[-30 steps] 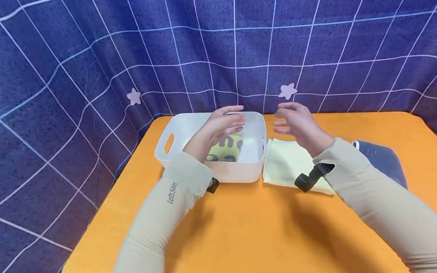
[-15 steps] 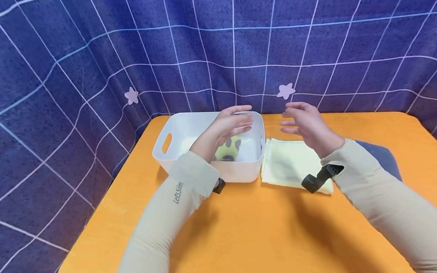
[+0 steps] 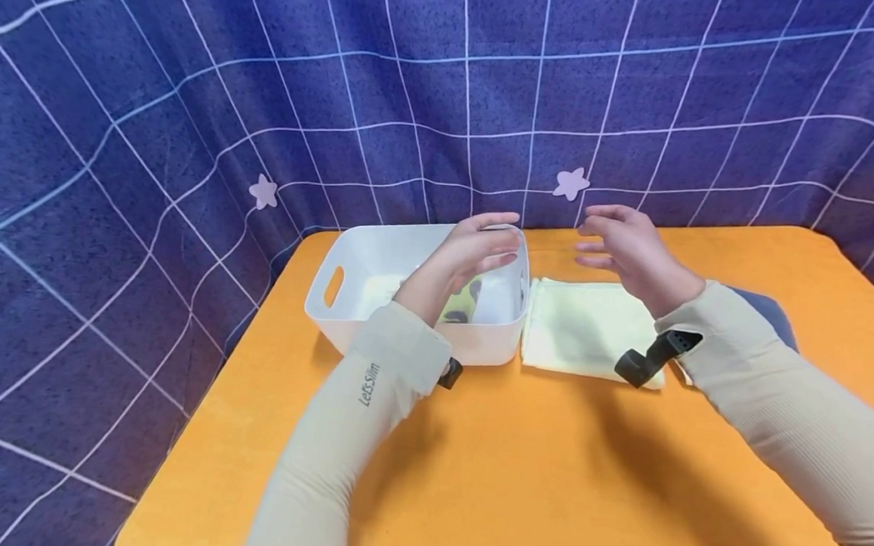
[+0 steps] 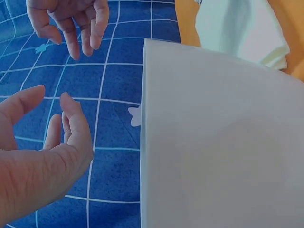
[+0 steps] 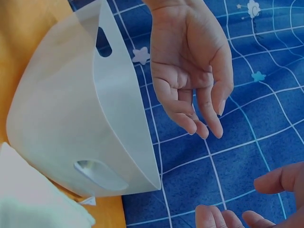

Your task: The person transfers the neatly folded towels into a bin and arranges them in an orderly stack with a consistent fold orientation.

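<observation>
Left hand (image 3: 476,249) & right hand (image 3: 626,247) have slid a bit right vs. earlier, fingers apart, loosely bent, holding nothing. White bin (image 3: 481,345), approx. mid-frame, contains patterned cloth (image 3: 459,309); pale cloth (image 3: 587,324) lies folded just right of it, prob. for easy reach.

White bin (image 3: 470,342) upright, handle cutouts at 9 and 3 o'clock; yellow item (image 3: 463,300) with dark grey marks inside, toward 4 o'clock, partly hidden. Pale cloth (image 3: 584,332) folded flat, just beside bin at 3 o'clock. Left hand (image 3: 474,252) nearest bin, right hand (image 3: 635,253) nearest cloth; both hold nothing.
</observation>
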A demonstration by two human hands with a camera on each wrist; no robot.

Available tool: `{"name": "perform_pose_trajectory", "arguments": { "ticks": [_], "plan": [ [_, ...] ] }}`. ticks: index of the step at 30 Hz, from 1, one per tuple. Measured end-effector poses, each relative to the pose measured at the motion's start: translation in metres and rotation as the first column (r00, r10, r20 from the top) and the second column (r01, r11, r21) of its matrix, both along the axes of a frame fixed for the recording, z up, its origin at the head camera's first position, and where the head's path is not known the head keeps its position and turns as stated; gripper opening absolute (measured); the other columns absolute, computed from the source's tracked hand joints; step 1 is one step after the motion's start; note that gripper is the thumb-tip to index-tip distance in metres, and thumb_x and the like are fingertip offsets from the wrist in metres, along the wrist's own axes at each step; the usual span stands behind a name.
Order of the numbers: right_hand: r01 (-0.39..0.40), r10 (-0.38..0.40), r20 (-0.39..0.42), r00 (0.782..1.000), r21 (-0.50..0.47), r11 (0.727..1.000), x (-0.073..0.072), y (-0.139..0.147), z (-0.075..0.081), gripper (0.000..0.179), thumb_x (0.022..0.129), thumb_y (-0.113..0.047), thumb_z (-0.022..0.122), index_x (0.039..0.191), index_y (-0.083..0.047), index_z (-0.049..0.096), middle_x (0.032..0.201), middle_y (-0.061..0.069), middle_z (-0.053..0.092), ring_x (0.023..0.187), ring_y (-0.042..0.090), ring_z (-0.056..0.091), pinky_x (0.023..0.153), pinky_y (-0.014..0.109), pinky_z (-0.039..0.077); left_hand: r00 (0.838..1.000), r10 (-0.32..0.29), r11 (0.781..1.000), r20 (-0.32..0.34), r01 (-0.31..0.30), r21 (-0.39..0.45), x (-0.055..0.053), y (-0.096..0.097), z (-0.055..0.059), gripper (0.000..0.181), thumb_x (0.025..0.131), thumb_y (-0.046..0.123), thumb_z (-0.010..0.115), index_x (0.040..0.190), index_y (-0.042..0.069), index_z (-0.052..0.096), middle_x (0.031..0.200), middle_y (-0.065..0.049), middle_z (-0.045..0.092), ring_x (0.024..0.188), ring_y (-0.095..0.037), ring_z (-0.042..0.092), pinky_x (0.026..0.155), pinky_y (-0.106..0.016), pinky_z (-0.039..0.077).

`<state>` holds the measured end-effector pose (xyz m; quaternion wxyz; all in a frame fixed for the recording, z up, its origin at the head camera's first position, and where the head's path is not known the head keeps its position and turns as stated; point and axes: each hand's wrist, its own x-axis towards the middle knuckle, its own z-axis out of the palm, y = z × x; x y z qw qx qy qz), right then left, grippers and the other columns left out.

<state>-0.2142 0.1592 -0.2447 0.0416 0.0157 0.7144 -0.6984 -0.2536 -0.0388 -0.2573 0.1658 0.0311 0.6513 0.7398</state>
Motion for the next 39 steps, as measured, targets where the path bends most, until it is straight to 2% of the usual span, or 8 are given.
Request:
{"name": "perform_pose_trajectory", "arguments": {
  "ticks": [8,14,20,25,32,39],
  "plan": [
    [0.012,-0.012,0.013,1.0,0.029,1.0,0.003,0.011,-0.003,0.05,0.095,-0.013,0.041,0.14,0.004,0.026,0.124,0.011,0.038,0.087,0.014,0.055,0.081,0.025,0.051,1.0,-0.011,1.0,0.019,0.011,-0.013,-0.001,0.01,-0.001,0.046,0.084,-0.005,0.062,0.129,0.003,0.053,0.115,-0.014,0.058,0.102,-0.025,0.059,0.083,-0.028,0.051],
    [0.028,-0.028,0.018,0.999,0.015,0.999,0.003,0.017,-0.004,0.052,0.095,-0.013,0.041,0.142,0.003,0.024,0.132,0.016,0.034,0.086,0.013,0.056,0.08,0.025,0.051,0.999,-0.028,0.999,0.026,0.029,-0.045,-0.001,0.018,-0.001,0.046,0.085,-0.004,0.062,0.129,0.005,0.053,0.122,-0.015,0.056,0.1,-0.024,0.06,0.084,-0.028,0.051],
    [0.036,-0.036,0.018,0.999,0.013,0.999,0.004,0.023,-0.005,0.052,0.095,-0.014,0.043,0.141,0.004,0.025,0.126,0.012,0.038,0.086,0.013,0.056,0.08,0.025,0.052,0.999,-0.047,0.998,0.022,0.048,-0.035,0.002,0.028,-0.005,0.044,0.085,-0.005,0.061,0.128,0.004,0.053,0.119,-0.013,0.056,0.104,-0.025,0.058,0.086,-0.028,0.05],
    [0.051,-0.051,0.01,0.999,-0.001,0.999,0.005,0.028,-0.005,0.049,0.095,-0.012,0.044,0.138,0.004,0.027,0.116,0.009,0.041,0.078,0.01,0.058,0.078,0.026,0.053,0.997,-0.083,0.994,0.001,0.083,-0.071,0.003,0.038,-0.007,0.043,0.085,-0.002,0.062,0.127,0.003,0.054,0.124,-0.012,0.053,0.111,-0.025,0.054,0.089,-0.028,0.048],
    [0.042,-0.043,0.014,0.999,0.028,0.999,0.004,0.032,-0.006,0.051,0.095,-0.014,0.044,0.14,0.004,0.026,0.117,0.006,0.04,0.086,0.013,0.055,0.081,0.026,0.051,0.996,-0.084,0.994,-0.01,0.083,-0.073,0.004,0.047,-0.01,0.041,0.084,-0.001,0.064,0.124,0.004,0.057,0.113,-0.007,0.057,0.105,-0.023,0.057,0.086,-0.027,0.049],
    [0.019,-0.019,0.005,1.0,0.051,0.999,0.008,0.041,-0.006,0.055,0.098,-0.025,0.04,0.141,0.005,0.022,0.125,0.01,0.036,0.095,0.015,0.053,0.086,0.027,0.049,0.997,-0.08,0.995,0.007,0.08,-0.063,0.006,0.057,-0.011,0.045,0.084,0.0,0.064,0.128,0.003,0.052,0.108,-0.012,0.062,0.103,-0.024,0.058,0.086,-0.029,0.049]
  ]
}}
